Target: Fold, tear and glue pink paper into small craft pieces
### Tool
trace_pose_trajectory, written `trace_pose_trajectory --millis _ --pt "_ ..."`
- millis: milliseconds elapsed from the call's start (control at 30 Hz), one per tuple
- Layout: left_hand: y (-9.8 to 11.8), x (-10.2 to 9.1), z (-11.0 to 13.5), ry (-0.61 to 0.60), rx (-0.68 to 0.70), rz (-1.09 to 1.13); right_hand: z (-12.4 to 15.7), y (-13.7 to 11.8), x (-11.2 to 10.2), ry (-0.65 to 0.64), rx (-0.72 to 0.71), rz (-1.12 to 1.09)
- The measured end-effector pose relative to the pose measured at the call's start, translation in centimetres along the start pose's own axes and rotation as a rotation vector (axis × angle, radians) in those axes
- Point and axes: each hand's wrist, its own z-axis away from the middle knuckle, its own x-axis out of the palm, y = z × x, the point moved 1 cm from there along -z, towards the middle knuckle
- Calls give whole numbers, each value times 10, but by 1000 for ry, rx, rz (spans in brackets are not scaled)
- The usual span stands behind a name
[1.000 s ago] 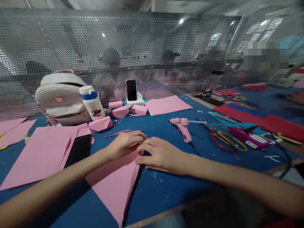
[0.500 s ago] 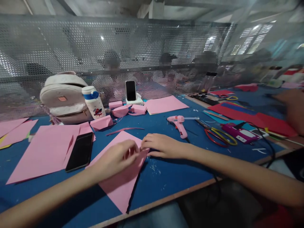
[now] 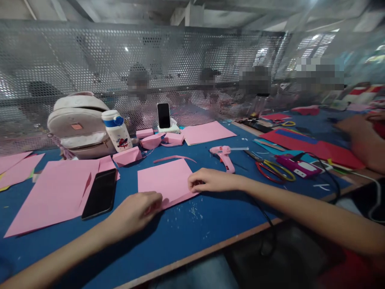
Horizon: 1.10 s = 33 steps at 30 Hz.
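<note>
A pink sheet of paper (image 3: 165, 176) lies on the blue table before me, with a narrow fold or crease along its near edge. My left hand (image 3: 138, 208) is closed at the paper's near left corner, fingers curled and partly hidden. At the right corner my right hand (image 3: 210, 180) is closed too, its thumb and fingers pinching the edge. Just beyond the sheet lies a thin curved pink paper strip (image 3: 174, 157). A pink glue gun (image 3: 224, 156) rests to the right, beyond my right hand.
Left of the sheet, a black phone (image 3: 100, 192) lies on larger pink paper (image 3: 57, 192). Behind stand a backpack (image 3: 80, 124), a white bottle (image 3: 117, 130) and an upright phone (image 3: 164, 115). Scissors (image 3: 275, 170) and a purple device (image 3: 299, 165) lie right, near another person's arm (image 3: 365, 140).
The pink sheet has turned from a diamond position so its near edge faces me, and it sits farther from the table edge. My hands have moved apart to its two near corners.
</note>
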Motion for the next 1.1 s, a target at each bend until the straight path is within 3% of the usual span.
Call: trace_pose_trajectory --millis 133,267,567,900,1100 --pt "-23 0 -11 -16 16 173 1 11 1 13 35 -39" --pt "-26 2 -16 -7 43 236 -3 13 3 7 37 -61" --pt "-19 2 -14 7 32 153 -26 -14 23 45 -82 105" --pt "-33 9 2 17 -6 86 -40 -6 36 99 -170 396" --pt "-42 13 2 1 56 -42 -38 0 42 115 -200 487"
